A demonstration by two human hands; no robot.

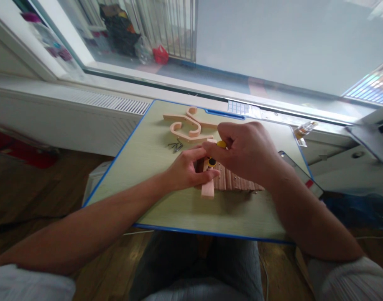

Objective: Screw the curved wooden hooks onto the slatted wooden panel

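My left hand (188, 169) is closed around a pale wooden bar (208, 190) that stands on a slatted wooden panel (235, 182) on the small table (141, 167). My right hand (241, 152) is wrapped round a screwdriver with a yellow and black handle (221, 144), its tip pointing down at the bar near a yellow and black spot (212, 161). Both hands touch over the bar. The panel is mostly hidden under my right hand.
Curved wooden pieces (188, 125) lie at the table's far side, with a small pile of dark screws (176, 146) beside them. A phone (301, 173) rests at the right edge. A clear small packet (304, 130) sits on the window ledge. My knees are under the table.
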